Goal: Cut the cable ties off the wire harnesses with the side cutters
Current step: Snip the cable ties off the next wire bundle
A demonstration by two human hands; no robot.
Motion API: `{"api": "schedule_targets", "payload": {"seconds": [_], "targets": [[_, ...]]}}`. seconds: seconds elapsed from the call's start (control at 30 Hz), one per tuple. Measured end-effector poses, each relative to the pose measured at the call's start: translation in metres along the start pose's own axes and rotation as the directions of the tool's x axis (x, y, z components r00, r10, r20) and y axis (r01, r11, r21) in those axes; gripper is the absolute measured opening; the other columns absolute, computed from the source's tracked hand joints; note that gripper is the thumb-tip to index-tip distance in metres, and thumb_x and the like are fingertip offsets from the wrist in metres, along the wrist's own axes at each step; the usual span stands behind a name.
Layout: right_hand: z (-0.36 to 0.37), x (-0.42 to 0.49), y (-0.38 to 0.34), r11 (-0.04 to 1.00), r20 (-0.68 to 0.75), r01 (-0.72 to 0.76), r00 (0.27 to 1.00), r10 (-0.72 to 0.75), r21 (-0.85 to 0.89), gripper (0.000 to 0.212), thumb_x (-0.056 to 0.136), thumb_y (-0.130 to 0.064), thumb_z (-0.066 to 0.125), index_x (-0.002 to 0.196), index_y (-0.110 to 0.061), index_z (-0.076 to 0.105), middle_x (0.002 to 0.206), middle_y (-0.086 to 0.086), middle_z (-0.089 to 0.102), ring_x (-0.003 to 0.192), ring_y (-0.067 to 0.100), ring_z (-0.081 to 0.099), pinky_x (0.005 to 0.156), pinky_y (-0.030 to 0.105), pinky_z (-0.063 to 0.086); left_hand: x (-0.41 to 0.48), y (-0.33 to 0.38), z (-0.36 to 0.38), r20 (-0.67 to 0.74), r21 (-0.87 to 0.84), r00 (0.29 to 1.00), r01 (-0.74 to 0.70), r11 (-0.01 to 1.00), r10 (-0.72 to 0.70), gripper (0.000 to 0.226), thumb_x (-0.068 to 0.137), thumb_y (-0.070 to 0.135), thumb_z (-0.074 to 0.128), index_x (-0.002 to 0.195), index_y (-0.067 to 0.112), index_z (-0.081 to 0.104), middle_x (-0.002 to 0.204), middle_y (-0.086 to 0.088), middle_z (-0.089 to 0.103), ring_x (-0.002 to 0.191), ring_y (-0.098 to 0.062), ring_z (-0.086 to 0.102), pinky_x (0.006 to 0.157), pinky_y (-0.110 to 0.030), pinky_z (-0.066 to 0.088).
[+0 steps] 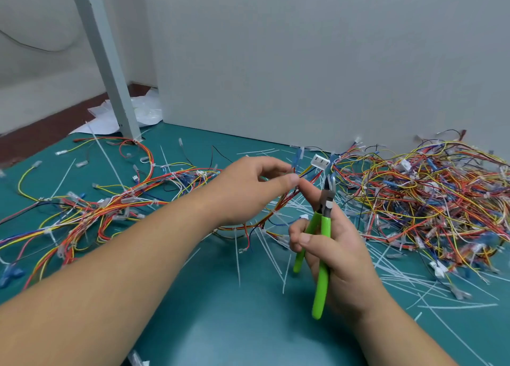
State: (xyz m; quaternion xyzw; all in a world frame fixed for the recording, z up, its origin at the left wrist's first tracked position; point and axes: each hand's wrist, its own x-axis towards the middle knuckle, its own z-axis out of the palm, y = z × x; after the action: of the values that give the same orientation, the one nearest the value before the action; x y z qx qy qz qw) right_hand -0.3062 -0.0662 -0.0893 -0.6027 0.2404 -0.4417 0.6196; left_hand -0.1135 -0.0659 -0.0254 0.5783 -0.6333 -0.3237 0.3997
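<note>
Many cut ties (237, 255) litter the worktop (220, 324) (tied harnesses (116, 205) seemingly remain, left); my left hand (248, 189) pinches one harness (285, 198), right hand (336, 249) grips cutters (321, 283).

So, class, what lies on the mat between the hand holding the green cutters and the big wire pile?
Head view: loose white cable ties, scattered on the mat between right hand and wire pile.
</note>
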Motion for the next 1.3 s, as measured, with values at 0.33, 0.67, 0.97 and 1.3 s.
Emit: {"api": "schedule_targets", "payload": {"seconds": [0.33,0.67,0.97,1.3], "targets": [[0.001,-0.001,-0.002,1.0,0.053,0.006,0.999,-0.005,-0.022,0.075,0.067,-0.027,0.073,0.138,-0.046,0.06,0.082,0.005,0.055,0.065,0.008,0.049,0.06,0.022,0.042,-0.001,0.003,0.013,-0.089,-0.013,0.995,0.045,0.999,-0.046,0.013,0.087,0.019,0.078,0.093,0.021,0.067,0.086,-0.012,0.073,0.069,-0.012,0.062,0.075,-0.033,0.054],[-0.017,0.005,-0.01,0.966,-0.036,0.096,0.995,-0.09,0.24,0.076,0.073,-0.011,0.065,0.148,-0.023,0.054,0.104,-0.012,0.07,0.071,0.014,0.046,0.07,0.034,0.035,-0.009,-0.007,-0.007,0.041,0.118,0.995,0.088,0.989,-0.094,0.058,0.076,0.058,0.08,0.125,0.041,0.055,0.093,0.019,0.074,0.082,0.001,0.07,0.081,-0.027,0.052],[-0.017,0.002,-0.01,0.993,-0.077,0.106,0.992,-0.102,0.056,0.076,0.069,-0.019,0.068,0.142,-0.034,0.057,0.1,-0.018,0.069,0.071,0.014,0.046,0.065,0.036,0.036,-0.004,-0.011,-0.006,-0.265,0.239,0.964,0.034,0.97,0.032,0.012,0.094,0.047,0.062,0.087,0.038,0.067,0.067,0.016,0.072,0.064,-0.009,0.07,0.074,-0.039,0.06],[0.025,0.018,-0.027,1.0,0.21,-0.01,0.978,0.011,-0.006,0.082,0.064,-0.021,0.071,0.142,-0.044,0.057,0.104,0.038,0.039,0.074,0.039,0.026,0.062,0.03,0.032,-0.004,0.004,-0.007,-0.296,0.469,0.933,-0.046,0.882,0.206,0.023,0.093,0.044,0.058,0.074,0.033,0.064,0.061,0.006,0.058,0.06,-0.009,0.054,0.051,-0.027,0.036]]}}
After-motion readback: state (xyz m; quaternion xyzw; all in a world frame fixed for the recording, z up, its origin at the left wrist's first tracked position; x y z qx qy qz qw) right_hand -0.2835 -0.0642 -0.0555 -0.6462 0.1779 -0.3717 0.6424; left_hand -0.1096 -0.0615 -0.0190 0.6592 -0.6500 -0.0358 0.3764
